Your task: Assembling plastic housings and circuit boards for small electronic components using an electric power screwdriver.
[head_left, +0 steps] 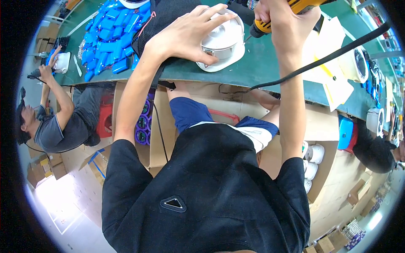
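My left hand [185, 36] spreads over a white round housing [225, 51], gripping it with the thumb low on its near side and the fingers across its top. The housing has a wider, squarish white base that rests on the green bench. A yellow and black power drill [262, 27] is in my right hand [291, 31], whose fingers wrap round its handle. The drill's thin bit points down and left at the right side of the housing. Whether the bit touches a screw there is too small to tell.
Blue wrapped battery packs [110, 36] lie heaped at the left, beside a black mesh bag [168, 19]. A thick black cable [320, 63] crosses my right forearm. Papers [335, 80] overhang the bench edge. Cardboard boxes [162, 126] stand below. Co-workers sit on both sides.
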A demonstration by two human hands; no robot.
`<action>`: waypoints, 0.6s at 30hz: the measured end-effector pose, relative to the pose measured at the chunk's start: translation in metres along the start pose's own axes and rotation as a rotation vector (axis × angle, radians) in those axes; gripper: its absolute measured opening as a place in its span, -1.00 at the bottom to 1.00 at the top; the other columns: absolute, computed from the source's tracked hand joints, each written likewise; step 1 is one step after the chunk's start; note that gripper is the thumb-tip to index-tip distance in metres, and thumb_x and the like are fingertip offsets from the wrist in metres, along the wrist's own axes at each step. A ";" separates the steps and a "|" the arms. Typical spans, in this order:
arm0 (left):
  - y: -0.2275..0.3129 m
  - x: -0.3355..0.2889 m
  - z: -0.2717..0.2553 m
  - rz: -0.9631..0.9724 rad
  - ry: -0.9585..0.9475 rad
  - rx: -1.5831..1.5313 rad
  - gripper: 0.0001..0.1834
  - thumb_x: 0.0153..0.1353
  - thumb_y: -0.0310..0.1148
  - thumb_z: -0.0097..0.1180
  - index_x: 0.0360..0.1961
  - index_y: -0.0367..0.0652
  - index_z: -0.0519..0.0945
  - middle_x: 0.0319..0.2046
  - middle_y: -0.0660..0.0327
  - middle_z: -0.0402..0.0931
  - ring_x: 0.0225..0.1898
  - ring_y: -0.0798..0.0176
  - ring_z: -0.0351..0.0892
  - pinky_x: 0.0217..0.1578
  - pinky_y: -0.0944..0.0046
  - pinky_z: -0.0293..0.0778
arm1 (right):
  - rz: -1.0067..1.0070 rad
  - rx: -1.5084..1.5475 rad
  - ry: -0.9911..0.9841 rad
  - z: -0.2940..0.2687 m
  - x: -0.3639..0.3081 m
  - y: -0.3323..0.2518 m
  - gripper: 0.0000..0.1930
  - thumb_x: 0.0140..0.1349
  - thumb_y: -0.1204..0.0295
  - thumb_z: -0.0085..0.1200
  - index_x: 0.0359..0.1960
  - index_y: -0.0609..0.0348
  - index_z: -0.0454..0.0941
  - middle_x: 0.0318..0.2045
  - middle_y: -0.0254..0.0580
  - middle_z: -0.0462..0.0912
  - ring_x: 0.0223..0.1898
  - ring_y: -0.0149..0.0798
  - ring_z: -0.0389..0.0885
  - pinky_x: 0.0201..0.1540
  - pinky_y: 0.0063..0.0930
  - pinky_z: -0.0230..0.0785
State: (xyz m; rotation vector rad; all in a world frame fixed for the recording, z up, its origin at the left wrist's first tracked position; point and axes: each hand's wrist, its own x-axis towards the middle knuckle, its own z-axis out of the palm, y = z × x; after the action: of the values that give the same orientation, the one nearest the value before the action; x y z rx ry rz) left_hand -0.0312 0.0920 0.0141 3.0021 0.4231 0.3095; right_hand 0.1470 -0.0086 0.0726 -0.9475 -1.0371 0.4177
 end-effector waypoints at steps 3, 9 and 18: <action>-0.004 -0.003 0.007 -0.009 0.036 -0.024 0.10 -0.27 -0.05 0.33 0.43 0.07 0.21 0.46 0.01 0.07 0.41 -0.15 0.15 0.35 -0.07 0.27 | 0.048 0.075 -0.011 -0.006 0.002 0.004 -0.79 0.29 0.41 0.26 -0.48 0.18 0.54 -0.71 -0.43 0.50 -0.76 -0.55 0.42 -0.72 -0.68 0.23; -0.004 -0.002 0.005 0.004 0.028 -0.019 0.10 -0.24 0.01 0.34 0.43 0.07 0.21 0.45 0.01 0.08 0.41 -0.17 0.14 0.34 -0.07 0.23 | -0.130 -0.035 0.076 -0.016 0.000 0.003 -0.85 0.29 0.46 0.23 -0.40 0.18 0.53 -0.69 -0.43 0.50 -0.76 -0.57 0.41 -0.73 -0.71 0.25; 0.037 0.051 -0.013 0.052 -0.090 0.087 -0.39 0.10 -0.18 0.26 0.21 -0.06 0.50 0.24 0.06 0.36 0.31 -0.05 0.28 0.32 0.02 0.22 | 0.009 0.040 0.059 -0.025 -0.003 0.012 -0.88 0.29 0.52 0.22 -0.28 0.22 0.49 -0.65 -0.38 0.49 -0.73 -0.54 0.42 -0.70 -0.66 0.26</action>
State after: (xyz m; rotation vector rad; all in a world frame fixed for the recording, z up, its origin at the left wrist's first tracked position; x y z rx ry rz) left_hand 0.0235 0.0721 0.0404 3.1011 0.3601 0.1633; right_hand 0.1689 -0.0161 0.0567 -0.9235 -0.9682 0.4140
